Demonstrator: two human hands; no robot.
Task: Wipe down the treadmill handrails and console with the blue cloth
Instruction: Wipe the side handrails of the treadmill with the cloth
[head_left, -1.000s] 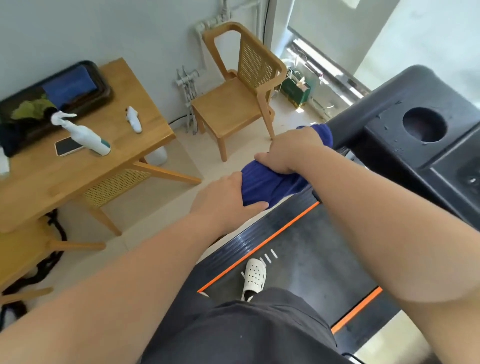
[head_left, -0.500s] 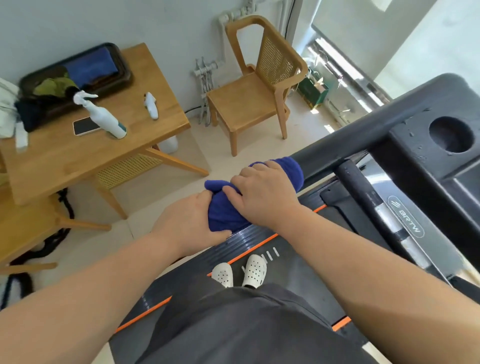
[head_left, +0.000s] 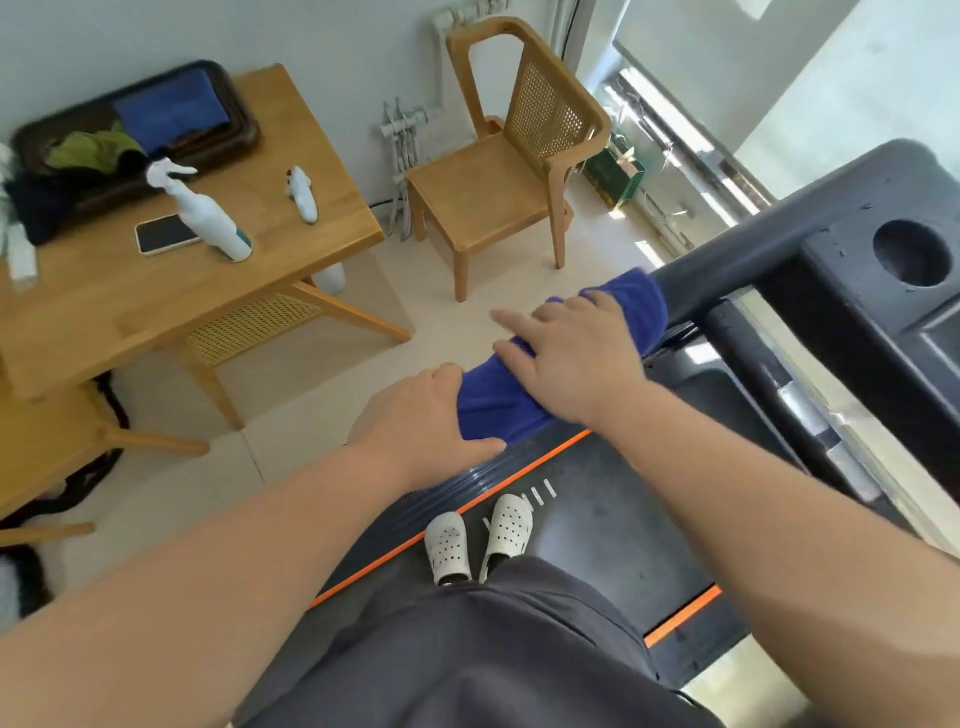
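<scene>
Nearest the camera, the person's dark grey shorts (head_left: 467, 649) fill the lower frame. Both bare forearms reach forward from the bottom corners. Two white perforated clogs (head_left: 506, 530) stand side by side on the treadmill belt (head_left: 597, 525), just inside its orange edge stripe (head_left: 441, 525).

Beyond the feet, the blue cloth (head_left: 493, 410) is wrapped around the near end of the black handrail (head_left: 727, 265). The left hand (head_left: 426, 410) grips the cloth's near end – the thumb lies along its underside, and the fingers curl over the far side out of sight. The right hand (head_left: 576, 358) rests flat on top of the cloth just beyond the left hand, with fingers straight and spread, the index finger pointing left past the cloth's edge. This hand presses down and grasps nothing.

The handrail rises to the right into the black console (head_left: 852, 291), which has a round recess (head_left: 911, 253) in its top.

Further left stands a wooden table (head_left: 104, 306). On it are a white spray bottle (head_left: 208, 218), a phone (head_left: 163, 235) lying face up beside the bottle, and a dark tray (head_left: 244, 119) holding folded blue fabric and crumpled green fabric. A wooden chair (head_left: 493, 192) with a cane back stands against the wall, between the table and the treadmill.
</scene>
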